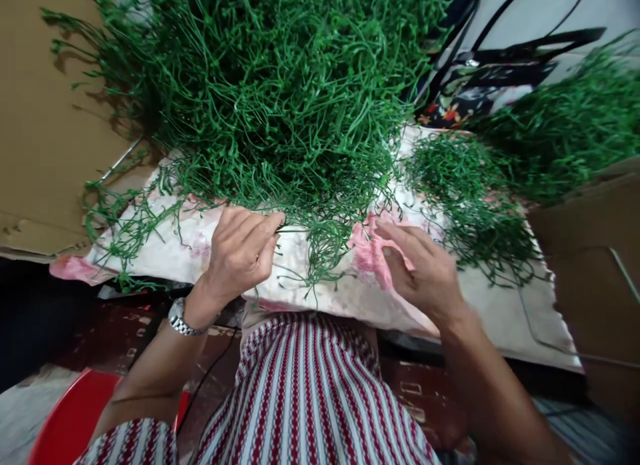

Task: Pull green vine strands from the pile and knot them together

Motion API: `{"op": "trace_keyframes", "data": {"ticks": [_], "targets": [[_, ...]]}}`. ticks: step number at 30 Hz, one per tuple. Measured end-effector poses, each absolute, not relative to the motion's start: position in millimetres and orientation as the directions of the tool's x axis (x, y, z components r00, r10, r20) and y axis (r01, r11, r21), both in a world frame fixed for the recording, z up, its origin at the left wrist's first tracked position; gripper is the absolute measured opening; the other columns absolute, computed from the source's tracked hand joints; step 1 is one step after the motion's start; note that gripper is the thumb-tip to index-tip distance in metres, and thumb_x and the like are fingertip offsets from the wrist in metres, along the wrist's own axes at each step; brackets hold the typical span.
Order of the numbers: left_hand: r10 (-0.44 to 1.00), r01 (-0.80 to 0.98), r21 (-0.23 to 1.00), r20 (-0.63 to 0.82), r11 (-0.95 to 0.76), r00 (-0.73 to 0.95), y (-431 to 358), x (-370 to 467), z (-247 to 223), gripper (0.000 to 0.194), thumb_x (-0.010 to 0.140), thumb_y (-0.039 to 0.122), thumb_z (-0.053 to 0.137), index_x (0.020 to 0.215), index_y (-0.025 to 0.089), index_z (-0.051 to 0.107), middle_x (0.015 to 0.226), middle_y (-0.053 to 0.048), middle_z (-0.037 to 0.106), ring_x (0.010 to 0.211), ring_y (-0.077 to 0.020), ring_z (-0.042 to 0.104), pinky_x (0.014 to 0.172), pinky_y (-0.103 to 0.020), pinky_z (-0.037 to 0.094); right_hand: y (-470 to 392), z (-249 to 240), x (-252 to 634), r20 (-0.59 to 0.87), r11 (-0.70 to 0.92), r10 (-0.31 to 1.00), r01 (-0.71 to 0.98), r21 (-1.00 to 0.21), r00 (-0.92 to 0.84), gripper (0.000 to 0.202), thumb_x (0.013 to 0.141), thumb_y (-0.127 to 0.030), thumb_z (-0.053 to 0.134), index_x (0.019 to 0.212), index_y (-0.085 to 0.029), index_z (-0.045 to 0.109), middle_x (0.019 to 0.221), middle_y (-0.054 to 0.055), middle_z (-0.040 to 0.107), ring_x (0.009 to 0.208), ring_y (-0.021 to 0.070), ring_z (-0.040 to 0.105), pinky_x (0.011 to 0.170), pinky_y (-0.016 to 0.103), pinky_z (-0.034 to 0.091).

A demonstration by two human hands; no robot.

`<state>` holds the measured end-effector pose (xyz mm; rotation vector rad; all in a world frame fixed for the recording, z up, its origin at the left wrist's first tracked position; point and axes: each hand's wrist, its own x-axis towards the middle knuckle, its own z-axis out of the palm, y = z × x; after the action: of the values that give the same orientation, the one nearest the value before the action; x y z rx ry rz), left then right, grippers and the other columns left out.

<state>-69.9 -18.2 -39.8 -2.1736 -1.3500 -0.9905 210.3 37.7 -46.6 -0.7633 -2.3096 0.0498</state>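
Well, the big heap of thin green sprigs (280, 98) stands loosely tangled, so one snagged strand could bring part of it slumping forward. Under the heap's near edge, the white-and-pink cloth (365, 295) could ruck if pulled, spilling stray strands. Right of the heap, a smaller green pile (470, 191) sits close enough to snag too. Before the heap's front, the right hand (425, 271) has thumb and fingers apart at a crumpled pink patch (367, 245); dragging that might shift the loose tuft (327, 245) beside it. The left hand (240, 251) pinches a few fine stems (295, 229); jerking them might snap one.
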Motion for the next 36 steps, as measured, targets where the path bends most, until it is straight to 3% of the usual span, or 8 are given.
{"op": "trace_keyframes", "data": {"ticks": [3,7,12,17,22,26,31,36], "targets": [[0.612,0.884,0.040,0.736,-0.465,0.289,-18.4,-65.0,-41.9,0.033,0.072,0.011,0.054,0.105,0.015,0.056,0.073,-0.004,0.063,0.069,-0.0172,0.055,0.075,-0.035,0.041,14.0,-36.7,209.1,0.582,0.772,0.624,0.526,-0.357,-0.521,0.029,0.079,-0.012,0.053,0.107,-0.018,0.057,0.093,0.007,0.062,0.086,0.0171,0.058,0.075,0.031,0.049],[0.592,0.886,0.059,0.764,-0.460,0.256,-15.3,-59.2,-42.3,0.033,0.072,0.013,0.055,0.105,0.017,0.055,0.075,-0.002,0.063,0.070,-0.0167,0.056,0.077,-0.034,0.041,-8.1,-46.3,182.6,0.481,0.734,0.667,0.614,-0.291,-0.569,0.020,0.078,-0.028,0.058,0.093,-0.014,0.060,0.088,0.009,0.061,0.083,0.0206,0.055,0.073,0.037,0.045],[0.651,0.910,0.103,0.731,-0.401,0.204,-15.3,-68.1,-43.5,0.039,0.072,0.012,0.056,0.110,0.019,0.054,0.082,-0.004,0.064,0.077,-0.0193,0.057,0.082,-0.037,0.042,-0.9,-69.0,170.9,0.468,0.767,0.638,0.556,-0.319,-0.612,0.012,0.083,-0.017,0.049,0.078,-0.014,0.060,0.079,0.008,0.060,0.076,0.0170,0.052,0.070,0.034,0.043],[0.753,0.945,0.149,0.645,-0.291,0.131,-33.1,-59.4,-21.5,0.054,0.072,0.013,0.057,0.124,0.022,0.046,0.120,-0.012,0.053,0.109,-0.0291,0.050,0.094,-0.049,0.036,9.1,-49.4,200.9,0.532,0.806,0.579,0.531,-0.261,-0.617,0.015,0.082,-0.011,0.048,0.088,-0.017,0.060,0.085,0.008,0.061,0.081,0.0178,0.053,0.071,0.034,0.043],[0.659,0.698,0.159,0.521,-0.699,0.542,-25.0,-8.6,1.0,0.049,0.074,0.001,0.045,0.120,0.019,0.047,0.119,-0.009,0.055,0.117,-0.0227,0.045,0.101,-0.045,0.036,17.9,-34.6,212.2,0.535,0.847,0.511,0.502,-0.178,-0.673,0.018,0.079,-0.008,0.050,0.089,-0.018,0.062,0.085,0.006,0.062,0.084,0.0172,0.054,0.075,0.034,0.043],[0.582,0.508,0.290,0.316,-0.811,0.749,6.1,8.7,-6.3,0.033,0.080,0.005,0.041,0.109,0.014,0.055,0.112,-0.007,0.060,0.115,-0.0191,0.048,0.107,-0.044,0.030,23.2,-35.9,216.7,0.577,0.866,0.484,0.454,-0.209,-0.658,0.019,0.080,-0.010,0.052,0.092,-0.020,0.062,0.088,0.005,0.063,0.085,0.0164,0.054,0.076,0.033,0.044],[0.656,0.461,0.505,0.329,-0.730,0.679,11.9,10.3,-17.8,0.017,0.082,0.009,0.044,0.081,0.014,0.059,0.076,-0.003,0.061,0.078,-0.0138,0.056,0.082,-0.033,0.045,27.5,-40.6,220.1,0.624,0.859,0.504,0.423,-0.288,-0.597,0.018,0.079,-0.011,0.053,0.091,-0.020,0.063,0.085,0.004,0.064,0.083,0.0160,0.056,0.076,0.034,0.046],[0.761,0.510,0.568,0.431,-0.646,0.484,1.0,13.8,-24.2,0.015,0.078,0.007,0.047,0.074,0.014,0.060,0.070,-0.003,0.055,0.067,-0.0121,0.052,0.059,-0.025,0.040,29.0,-40.1,228.3,0.668,0.783,0.606,0.474,-0.403,-0.432,0.034,0.080,-0.011,0.053,0.112,-0.022,0.057,0.107,0.008,0.060,0.100,0.0201,0.056,0.085,0.039,0.047]]}}
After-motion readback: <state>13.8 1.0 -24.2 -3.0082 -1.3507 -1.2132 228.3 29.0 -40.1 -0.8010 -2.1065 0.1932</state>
